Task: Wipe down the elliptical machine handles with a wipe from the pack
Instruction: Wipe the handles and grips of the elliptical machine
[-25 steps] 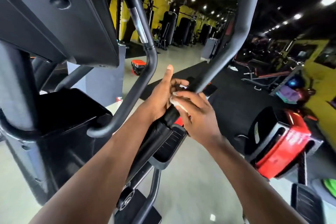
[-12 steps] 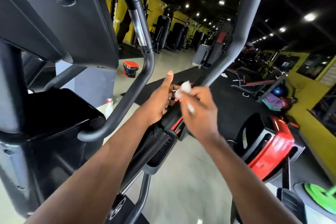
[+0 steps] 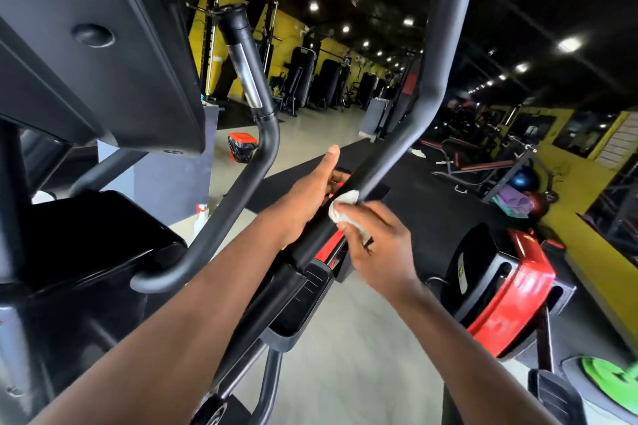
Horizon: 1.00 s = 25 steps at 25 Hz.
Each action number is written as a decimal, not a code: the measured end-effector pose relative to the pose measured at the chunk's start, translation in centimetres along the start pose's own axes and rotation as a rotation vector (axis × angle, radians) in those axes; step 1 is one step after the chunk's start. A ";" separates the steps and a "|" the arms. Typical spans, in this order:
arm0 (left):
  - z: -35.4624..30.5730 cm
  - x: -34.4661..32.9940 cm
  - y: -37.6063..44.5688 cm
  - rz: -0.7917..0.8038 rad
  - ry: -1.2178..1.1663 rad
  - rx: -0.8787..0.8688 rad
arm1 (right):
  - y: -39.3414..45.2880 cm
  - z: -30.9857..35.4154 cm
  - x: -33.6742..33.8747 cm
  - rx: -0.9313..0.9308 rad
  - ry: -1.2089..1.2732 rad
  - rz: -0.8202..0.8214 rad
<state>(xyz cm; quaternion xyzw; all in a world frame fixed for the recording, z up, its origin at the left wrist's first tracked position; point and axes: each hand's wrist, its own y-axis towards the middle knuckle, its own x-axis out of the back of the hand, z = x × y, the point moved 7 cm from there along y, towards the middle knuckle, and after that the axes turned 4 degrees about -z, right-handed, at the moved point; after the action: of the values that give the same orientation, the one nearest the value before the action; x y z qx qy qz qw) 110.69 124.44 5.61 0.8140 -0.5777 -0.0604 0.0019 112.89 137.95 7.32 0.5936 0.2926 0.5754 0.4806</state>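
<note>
The elliptical's long grey moving handle point(image 3: 407, 128) slants from the top right down to the middle of the view. My left hand point(image 3: 303, 197) grips it from the left, thumb pointing up and fingers curled behind the bar. My right hand point(image 3: 379, 245) holds a crumpled white wipe point(image 3: 341, 205) and presses it against the bar just below my left hand's fingers. The fixed handle point(image 3: 255, 86), with its silver sensor strip, curves up at the left. No wipe pack shows.
The dark console point(image 3: 96, 45) hangs over the upper left. A pedal point(image 3: 300, 300) sits under my arms. On the floor stand a spray bottle point(image 3: 201, 219) and an orange-topped bin point(image 3: 242, 147). A red machine point(image 3: 511, 286) and a green plate point(image 3: 607, 383) are at the right.
My right hand lifted the wipe off the bar half a second ago and now has it back against the bar. My left hand has kept its grip.
</note>
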 end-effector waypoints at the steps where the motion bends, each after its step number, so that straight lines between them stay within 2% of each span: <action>1: -1.4 -0.9 0.0 -0.002 0.031 -0.031 | 2.0 -1.9 1.2 -0.089 -0.022 -0.045; 3: -3.9 -2.8 0.5 -0.006 0.061 -0.084 | 5.6 -5.8 3.7 -0.361 -0.013 -0.179; 4: -4.8 -3.4 0.7 -0.019 0.061 -0.110 | 6.0 -6.6 4.0 -0.423 -0.006 -0.210; 6: -5.3 -3.9 1.0 -0.032 0.068 -0.158 | 4.8 -5.6 2.9 -0.339 -0.046 -0.180; 9: -4.3 -3.6 1.0 -0.021 0.123 -0.194 | 1.8 -2.5 1.1 0.020 -0.048 0.032; 10: -4.2 -3.5 0.9 -0.030 0.142 -0.212 | 2.7 -2.9 1.5 0.079 -0.079 0.060; 11: -4.2 -3.4 0.8 -0.041 0.158 -0.230 | 4.5 -4.2 2.3 0.046 -0.107 0.027; 14: -4.3 -3.5 0.7 -0.050 0.195 -0.248 | 9.1 -8.1 4.9 -0.309 -0.108 -0.162; 15: -4.3 -3.5 0.7 -0.047 0.196 -0.243 | 8.9 -8.0 4.6 -0.333 -0.138 -0.176; 20: -5.2 -4.0 0.9 0.016 0.155 -0.210 | 6.2 -5.3 2.6 0.007 -0.090 0.149; 24: -8.7 -6.4 1.4 0.011 0.130 -0.260 | 11.5 -8.5 5.5 -0.211 -0.228 -0.054; 25: -9.4 -6.7 1.7 -0.002 0.108 -0.263 | 11.1 -8.0 4.9 -0.188 -0.241 -0.052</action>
<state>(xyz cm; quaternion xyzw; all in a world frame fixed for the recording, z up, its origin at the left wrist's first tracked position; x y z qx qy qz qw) 107.81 129.54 15.67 0.8095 -0.5629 -0.0917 0.1395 103.67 140.16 18.35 0.6030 0.1929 0.5122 0.5803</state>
